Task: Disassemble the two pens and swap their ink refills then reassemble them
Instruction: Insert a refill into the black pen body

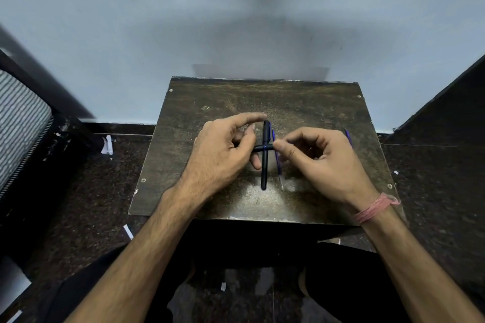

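Note:
A black pen lies lengthwise on the small dark wooden table, pointing away from me. Beside it on the right lies a thin blue refill with a clear end. Above them I hold a second dark pen barrel crosswise. My left hand grips its left end with curled fingers. My right hand pinches its right end between thumb and fingertips. Another blue piece shows just past my right hand, mostly hidden.
The table stands against a pale blue wall. A striped cushion and dark furniture sit at the left, a dark panel at the right. Paper scraps lie on the dark speckled floor.

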